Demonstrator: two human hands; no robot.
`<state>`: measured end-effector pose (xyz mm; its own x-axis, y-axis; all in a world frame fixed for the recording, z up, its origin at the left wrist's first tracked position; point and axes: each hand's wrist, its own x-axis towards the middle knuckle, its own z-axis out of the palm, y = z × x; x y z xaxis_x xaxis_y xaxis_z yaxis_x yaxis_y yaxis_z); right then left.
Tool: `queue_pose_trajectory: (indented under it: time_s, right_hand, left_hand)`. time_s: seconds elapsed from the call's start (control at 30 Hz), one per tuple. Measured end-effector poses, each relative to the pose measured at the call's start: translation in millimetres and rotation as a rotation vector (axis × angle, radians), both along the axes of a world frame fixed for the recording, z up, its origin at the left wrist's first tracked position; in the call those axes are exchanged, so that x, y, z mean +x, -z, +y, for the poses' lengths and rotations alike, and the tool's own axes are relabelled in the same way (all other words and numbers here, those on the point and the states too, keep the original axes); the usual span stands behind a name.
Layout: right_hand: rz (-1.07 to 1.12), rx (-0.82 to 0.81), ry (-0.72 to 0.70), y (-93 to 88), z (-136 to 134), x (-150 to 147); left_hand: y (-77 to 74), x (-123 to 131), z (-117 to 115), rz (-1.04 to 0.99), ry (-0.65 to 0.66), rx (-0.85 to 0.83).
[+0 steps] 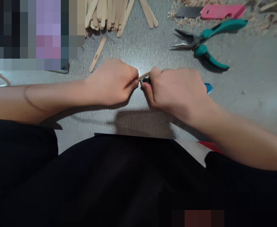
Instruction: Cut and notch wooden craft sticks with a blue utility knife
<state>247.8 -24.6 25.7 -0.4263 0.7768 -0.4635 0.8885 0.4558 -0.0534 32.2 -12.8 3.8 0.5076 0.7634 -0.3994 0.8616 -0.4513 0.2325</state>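
Observation:
My left hand point(116, 82) is closed, its fingertips pinching a wooden craft stick point(144, 75). Just right of it, my right hand point(176, 88) is wrapped around a tool with a blue end point(208, 88) poking out behind the palm. The tool's dark front part shows between thumb and index finger, against or close to the stick; most of it is hidden, so I cannot tell its kind. A stretch of the stick bridges the narrow gap between both hands, and its ends are covered by fingers.
A pile of craft sticks point(107, 15) lies at the back, with a pair point(149, 14) beside it. One slotted stick point(97, 54) lies near my left hand. Green-handled needle-nose pliers point(199, 44) lie beyond my right hand. A pink utility knife point(223, 11) rests among wood shavings point(187, 22).

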Motion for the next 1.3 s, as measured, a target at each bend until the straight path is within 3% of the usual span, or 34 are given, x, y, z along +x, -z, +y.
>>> queue_pose_trajectory:
  time_s: [0.2, 0.5, 0.67, 0.83, 1.17, 1.3]
  right_hand:
    - [-0.012, -0.058, 0.074, 4.6, 2.3, -3.8]
    - [0.06, -0.01, 0.068, -6.4, -5.9, -4.6]
    - [0.01, -0.022, -0.014, -0.8, 1.9, 4.7]
    - [0.025, -0.105, 0.026, 1.4, 8.6, 14.9]
    - [-0.047, -0.097, -0.023, -5.0, 9.4, 18.9]
    - [0.058, -0.099, -0.086, -3.1, 17.1, 27.8]
  left_hand:
    - [-4.9, 0.9, -1.4, -0.002, -0.014, -0.009]
    - [0.2, -1.8, -0.7, -0.088, -0.05, -0.026]
    - [-6.7, -3.4, 4.4, -0.146, -0.035, -0.073]
    - [-14.7, -0.2, 9.7, -0.074, -0.033, -0.123]
    - [-19.1, 4.7, 9.0, -0.026, -0.019, -0.165]
    - [-15.7, 1.1, 11.5, -0.054, -0.068, -0.168]
